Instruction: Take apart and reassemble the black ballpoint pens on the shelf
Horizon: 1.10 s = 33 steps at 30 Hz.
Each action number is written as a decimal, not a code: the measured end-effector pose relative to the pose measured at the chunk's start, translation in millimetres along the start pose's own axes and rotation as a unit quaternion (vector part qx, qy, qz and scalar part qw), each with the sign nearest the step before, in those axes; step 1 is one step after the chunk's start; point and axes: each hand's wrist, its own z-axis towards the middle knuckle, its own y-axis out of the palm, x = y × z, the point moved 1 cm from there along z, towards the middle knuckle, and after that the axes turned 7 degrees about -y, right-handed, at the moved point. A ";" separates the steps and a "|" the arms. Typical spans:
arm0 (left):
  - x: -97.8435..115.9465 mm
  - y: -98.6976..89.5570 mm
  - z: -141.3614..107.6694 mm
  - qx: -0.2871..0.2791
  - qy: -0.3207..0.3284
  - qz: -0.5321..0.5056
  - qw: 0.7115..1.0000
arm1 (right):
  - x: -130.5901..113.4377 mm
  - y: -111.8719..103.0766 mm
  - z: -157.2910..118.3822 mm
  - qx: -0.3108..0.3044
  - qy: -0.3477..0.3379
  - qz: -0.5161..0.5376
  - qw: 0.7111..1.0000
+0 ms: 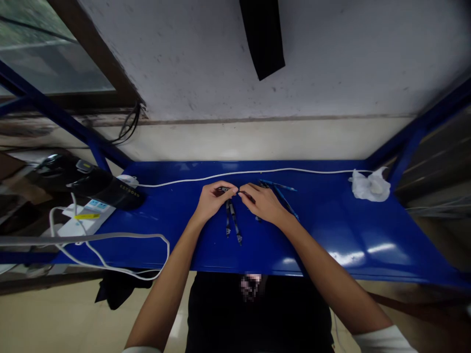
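My left hand [215, 202] and my right hand [263, 203] meet at their fingertips above the blue metal table top [331, 220]. Between them they hold a slim dark pen-like object [222, 189], mostly hidden by my fingers. Just below my hands, two dark pens [232, 220] lie side by side, with their tips toward me. Two thinner blue pens [279, 193] lie beyond and beside my right hand, partly under it.
A white cable [235, 175] runs along the table's far side to a crumpled white plastic bag [371, 186]. At left are a black case [117, 192], a white power strip [86, 218] and a looping grey cable [121, 236]. Blue steel uprights frame the table.
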 end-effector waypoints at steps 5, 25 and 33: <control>2.2 -1.2 -0.5 -0.020 0.001 -0.007 1.000 | 2.6 2.0 -1.4 0.001 0.018 0.023 1.000; -6.0 -8.3 4.4 0.063 0.029 -0.044 0.997 | 5.7 -5.5 3.3 0.093 0.008 0.033 0.995; -3.5 -0.2 1.0 0.014 0.002 -0.033 0.999 | 5.8 1.7 1.3 0.070 -0.011 0.080 0.994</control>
